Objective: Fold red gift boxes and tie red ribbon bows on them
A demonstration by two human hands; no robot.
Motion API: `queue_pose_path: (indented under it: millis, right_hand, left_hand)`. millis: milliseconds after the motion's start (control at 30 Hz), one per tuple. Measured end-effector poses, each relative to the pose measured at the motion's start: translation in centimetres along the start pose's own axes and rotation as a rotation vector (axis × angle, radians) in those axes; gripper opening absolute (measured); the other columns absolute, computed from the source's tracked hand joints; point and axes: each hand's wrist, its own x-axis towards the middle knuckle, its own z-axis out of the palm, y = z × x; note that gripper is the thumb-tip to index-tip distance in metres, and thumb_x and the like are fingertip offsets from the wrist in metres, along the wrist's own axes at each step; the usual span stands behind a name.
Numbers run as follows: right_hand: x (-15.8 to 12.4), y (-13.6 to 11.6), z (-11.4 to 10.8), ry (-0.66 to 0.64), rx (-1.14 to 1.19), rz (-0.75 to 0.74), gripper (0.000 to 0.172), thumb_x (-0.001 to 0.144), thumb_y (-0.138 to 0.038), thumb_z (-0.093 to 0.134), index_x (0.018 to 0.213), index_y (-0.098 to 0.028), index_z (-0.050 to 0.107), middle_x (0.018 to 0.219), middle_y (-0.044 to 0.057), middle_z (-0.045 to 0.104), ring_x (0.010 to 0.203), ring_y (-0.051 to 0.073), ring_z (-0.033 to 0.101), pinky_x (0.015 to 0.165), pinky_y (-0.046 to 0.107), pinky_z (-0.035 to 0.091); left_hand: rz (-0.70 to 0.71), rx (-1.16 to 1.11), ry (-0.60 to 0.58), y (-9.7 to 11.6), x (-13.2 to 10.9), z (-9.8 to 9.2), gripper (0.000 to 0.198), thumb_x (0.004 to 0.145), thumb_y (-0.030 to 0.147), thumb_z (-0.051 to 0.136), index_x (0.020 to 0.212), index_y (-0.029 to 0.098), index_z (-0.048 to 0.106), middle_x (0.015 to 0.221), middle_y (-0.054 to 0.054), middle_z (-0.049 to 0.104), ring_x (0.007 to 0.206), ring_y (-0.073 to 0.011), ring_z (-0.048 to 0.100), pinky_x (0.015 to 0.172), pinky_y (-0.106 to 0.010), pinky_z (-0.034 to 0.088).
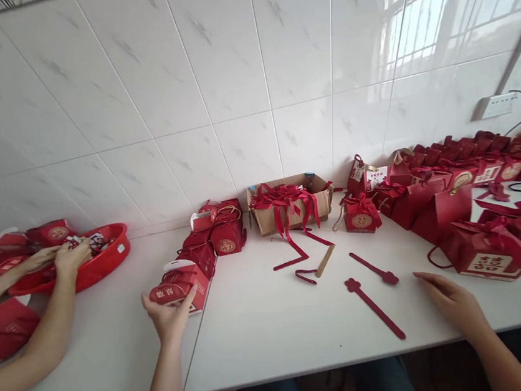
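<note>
Red box [198, 285] is being grasped by the left hand [169, 315], seemingly calling for a steady lift, while the right hand [456, 306], unclenched, is holding nothing.

Packing workroom, red gift boxes [489, 263] (some beribboned), white table [276, 332]

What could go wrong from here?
The left hand grips a red cardboard box near other red boxes; pulling could drag one along. Long red ribbons spill over the brown cardboard carton and could snag. The right hand, near a flat red flower-ended strip, might knock it.
</note>
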Motion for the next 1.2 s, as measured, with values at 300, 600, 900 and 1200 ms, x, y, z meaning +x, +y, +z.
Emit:
queue_pose_path:
  millis: [300,600,900,1200]
  right_hand:
    - [-0.1,-1.0,-0.1,-0.003,-0.011,0.081,0.042,0.066,-0.052,0.053,0.087,-0.022,0.071,0.095,0.007,0.074,0.094,0.03,0.066,0.083,0.038,0.051]
    - [-0.3,-1.6,0.0,0.006,0.015,0.064,0.04,0.065,-0.052,0.053,0.085,-0.021,0.07,0.093,0.007,0.074,0.093,0.029,0.067,0.085,0.039,0.051]
    - [-0.4,-1.5,0.0,0.002,0.017,0.035,0.038,0.066,-0.051,0.054,0.084,-0.022,0.07,0.092,0.007,0.074,0.092,0.03,0.067,0.083,0.039,0.052]
    - [-0.3,-1.4,0.0,-0.022,0.012,0.054,0.042,0.066,-0.053,0.053,0.087,-0.021,0.069,0.093,0.008,0.073,0.093,0.03,0.067,0.086,0.041,0.05]
  left_hand:
    - [-0.171,-0.398,-0.331,6.2,-10.0,3.3,0.106,0.064,0.037,0.074,0.144,0.031,0.006,0.134,-0.013,0.047,0.106,-0.0254,0.062,0.086,-0.039,0.054]
    - [0.362,0.014,-0.405,10.1,-14.2,5.5,0.077,0.076,0.036,0.068,0.14,0.024,0.026,0.147,-0.019,0.019,0.138,-0.0358,0.02,0.105,-0.057,0.03]
    - [0.506,0.215,-0.544,11.8,-11.9,5.3,0.03,0.088,0.024,0.05,0.117,0.026,0.059,0.139,-0.01,0.038,0.129,-0.0302,0.039,0.098,-0.047,0.047]
    - [0.602,0.212,-0.389,10.4,-13.4,3.8,0.013,0.083,0.02,0.056,0.082,0.024,0.068,0.129,-0.009,0.049,0.126,-0.0304,0.041,0.099,-0.049,0.043]
